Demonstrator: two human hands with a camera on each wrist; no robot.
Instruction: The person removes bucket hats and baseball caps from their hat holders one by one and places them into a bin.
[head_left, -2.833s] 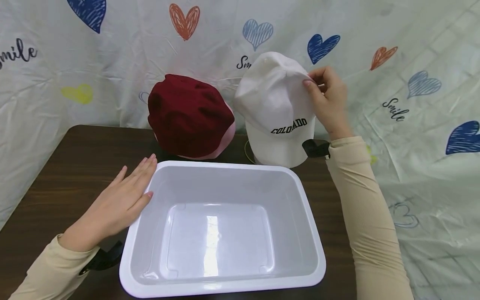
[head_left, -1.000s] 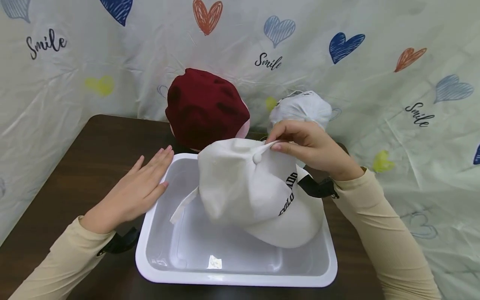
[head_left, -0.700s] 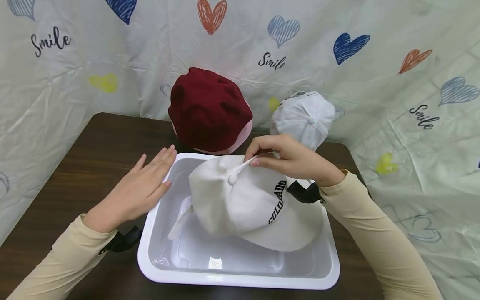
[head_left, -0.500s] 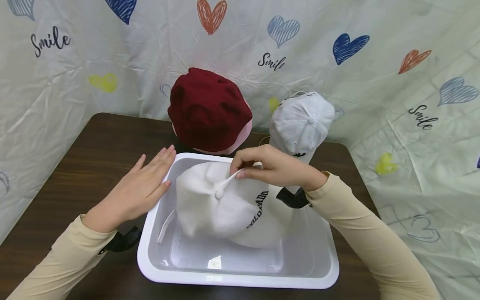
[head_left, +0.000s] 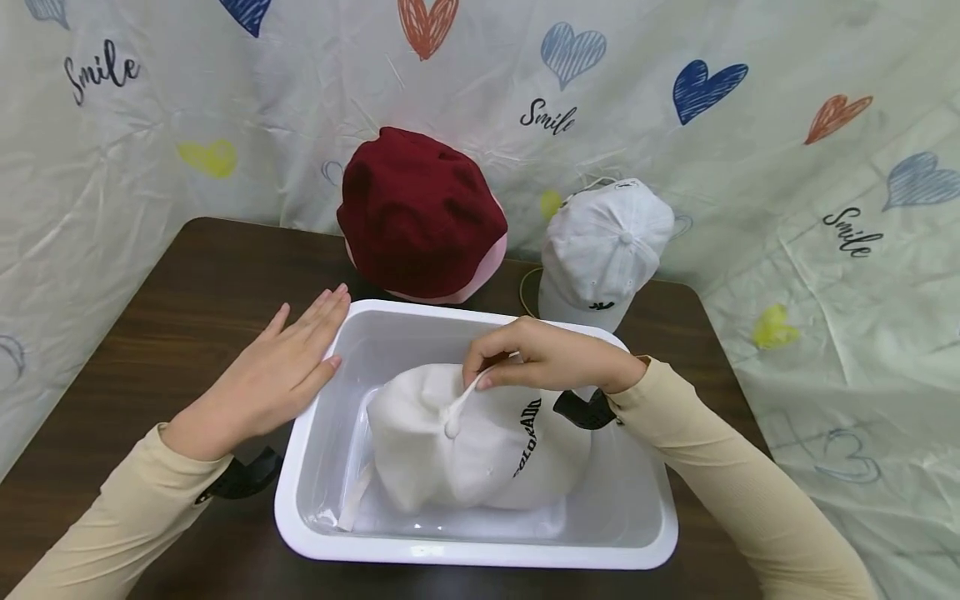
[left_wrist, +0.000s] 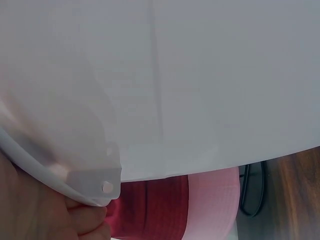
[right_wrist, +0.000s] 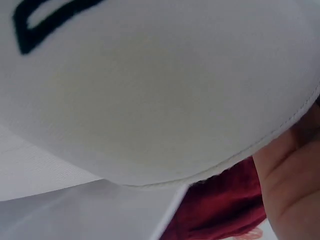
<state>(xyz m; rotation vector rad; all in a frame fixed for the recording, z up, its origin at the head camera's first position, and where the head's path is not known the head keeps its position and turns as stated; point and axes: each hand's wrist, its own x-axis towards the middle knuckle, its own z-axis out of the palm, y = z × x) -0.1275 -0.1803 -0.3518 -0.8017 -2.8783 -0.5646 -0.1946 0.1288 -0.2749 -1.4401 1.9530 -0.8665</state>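
Observation:
In the head view, my right hand (head_left: 540,354) pinches a fold of fabric near the top button of a white baseball cap (head_left: 480,462) with COLORADO lettering. The cap is inside a white plastic basin (head_left: 480,553), brim to the right, its back strap hanging at the left. My left hand (head_left: 262,375) rests with straight fingers along the basin's left rim. The basin wall (left_wrist: 200,90) fills most of the left wrist view. In the right wrist view the cap's brim (right_wrist: 150,100) is close up, partly hiding the hand.
Behind the basin, a maroon cap (head_left: 420,212) with a pink brim stands at the left. A second white cap (head_left: 607,242) with a small dark emblem is to its right. The dark wooden table (head_left: 97,358) meets a heart-printed cloth (head_left: 285,92) at the back.
My right hand has brought the COLORADO cap from the back right into the basin and lowered it there, uncovering the second white cap. My left hand stays on the rim.

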